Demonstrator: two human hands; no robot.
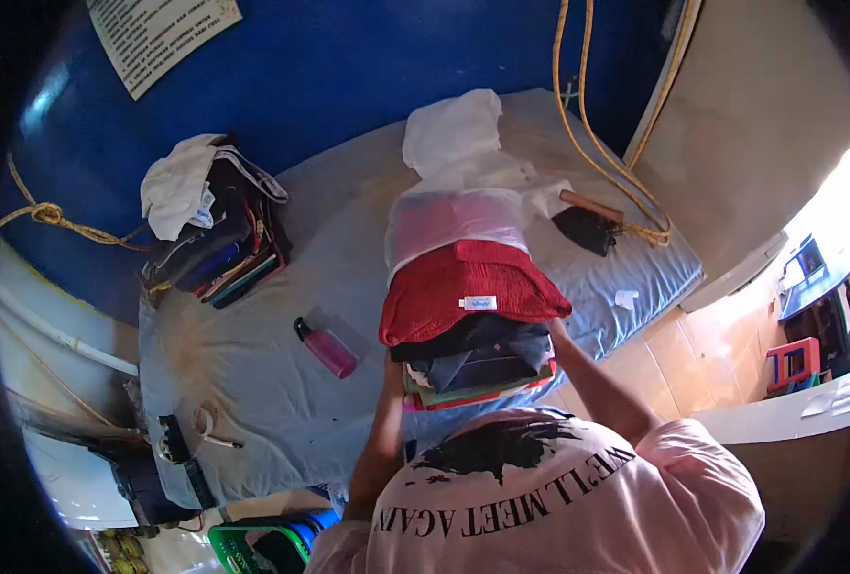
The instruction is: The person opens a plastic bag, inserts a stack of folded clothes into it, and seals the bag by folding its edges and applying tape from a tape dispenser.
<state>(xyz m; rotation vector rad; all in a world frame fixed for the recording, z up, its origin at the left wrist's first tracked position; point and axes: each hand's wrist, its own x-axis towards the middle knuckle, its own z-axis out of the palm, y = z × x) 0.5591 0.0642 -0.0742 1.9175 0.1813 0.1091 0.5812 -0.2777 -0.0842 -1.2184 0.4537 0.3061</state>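
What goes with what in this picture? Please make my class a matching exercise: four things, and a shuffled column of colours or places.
Things:
1. Top garment of the nearer stack
2. Bottle
3. Printed sheet
4. Knotted rope

Descriptions:
A. yellowish
B. up on the blue wall
C. red
D. pink, with a dark cap

Pairs: 1-C, 2-D, 3-B, 4-A.

The person's T-shirt (578,507) reads "WE'LL MEET AGAIN" in inverted black capitals. "INFORMASI UNTUK" stands on the printed wall notice (164,40); the red garment (473,275) bears a label (478,303) too small to read.
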